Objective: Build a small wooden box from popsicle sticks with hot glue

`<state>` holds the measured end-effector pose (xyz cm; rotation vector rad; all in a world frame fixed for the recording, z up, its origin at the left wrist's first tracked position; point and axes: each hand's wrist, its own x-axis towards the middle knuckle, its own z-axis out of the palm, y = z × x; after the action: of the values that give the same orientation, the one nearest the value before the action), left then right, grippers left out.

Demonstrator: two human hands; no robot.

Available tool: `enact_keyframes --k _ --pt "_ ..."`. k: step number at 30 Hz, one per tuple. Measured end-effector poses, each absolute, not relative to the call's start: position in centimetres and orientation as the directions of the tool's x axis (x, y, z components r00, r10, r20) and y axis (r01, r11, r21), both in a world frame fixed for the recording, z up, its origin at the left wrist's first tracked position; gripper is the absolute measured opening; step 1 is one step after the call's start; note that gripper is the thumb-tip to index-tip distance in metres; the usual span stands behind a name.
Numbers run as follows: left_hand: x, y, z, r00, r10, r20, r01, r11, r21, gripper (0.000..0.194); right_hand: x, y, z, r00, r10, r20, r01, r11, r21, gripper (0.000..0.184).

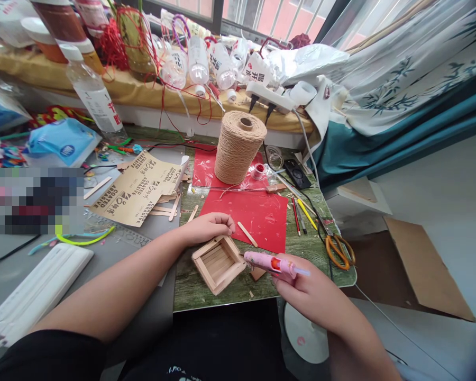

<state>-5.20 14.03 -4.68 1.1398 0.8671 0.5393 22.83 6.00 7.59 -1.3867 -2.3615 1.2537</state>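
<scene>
A small open box of wooden craft sticks (211,275) sits near the table's front edge, its hollow facing up toward me. My left hand (211,226) is closed at the far rim of the box, fingers curled; its fingertips are partly hidden. In my right hand (297,275) is a pink hot glue gun (267,261), a clear glue stick poking from its back end. The gun's nozzle points left, close to the right corner of the box. Beneath the gun lies a small brown piece (257,273). One loose craft stick (247,234) rests on red sheet material (262,214) beyond the box.
A big spool of twine (240,151) stands behind the red sheets. Orange-handled scissors (339,251), pens (306,213) and cables lie to the right. Sandpaper (138,190) and more sticks lie left, near a white paper trimmer (35,301). Bottles (93,95) crowd the sill.
</scene>
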Motion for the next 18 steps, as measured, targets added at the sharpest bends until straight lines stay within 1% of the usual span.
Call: enact_keyframes --k 3,5,7,9,11,14,16,18 --pt "-5.3 14.1 -4.7 0.573 0.758 -0.31 0.047 0.347 0.937 0.017 23.5 6.2 7.8 -0.569 0.784 -0.247 0.614 0.206 -0.762 0.053" --pt "-5.4 14.1 -4.7 0.575 0.759 -0.304 0.041 0.344 0.938 0.017 24.3 6.3 7.2 -0.503 0.839 -0.209 0.562 0.133 -0.816 0.05" --pt "-5.5 14.1 -4.9 0.577 0.761 -0.298 0.035 0.341 0.939 0.017 25.3 6.6 5.7 -0.36 0.91 -0.206 0.519 0.012 -0.855 0.048" --pt "-5.5 14.2 -5.0 0.578 0.761 -0.293 0.031 0.339 0.94 0.017 26.3 7.1 3.4 -0.164 0.962 -0.221 0.474 -0.119 -0.872 0.047" --pt "-5.4 14.2 -5.2 0.578 0.762 -0.293 0.03 0.339 0.94 0.017 27.2 7.9 0.7 0.005 0.978 -0.207 0.381 -0.193 -0.904 0.047" --pt "-5.4 14.2 -5.5 0.575 0.762 -0.299 0.034 0.343 0.939 0.02 27.8 9.7 -3.1 0.162 0.98 -0.117 0.245 -0.155 -0.957 0.051" --pt "-5.4 14.3 -5.5 0.575 0.762 -0.297 0.035 0.34 0.94 0.023 27.7 11.0 -5.0 0.222 0.971 -0.086 0.233 -0.139 -0.962 0.053" --pt "-5.5 14.3 -5.5 0.582 0.76 -0.29 0.035 0.333 0.942 0.024 27.4 12.1 -6.2 0.187 0.982 -0.036 0.275 -0.088 -0.957 0.052"
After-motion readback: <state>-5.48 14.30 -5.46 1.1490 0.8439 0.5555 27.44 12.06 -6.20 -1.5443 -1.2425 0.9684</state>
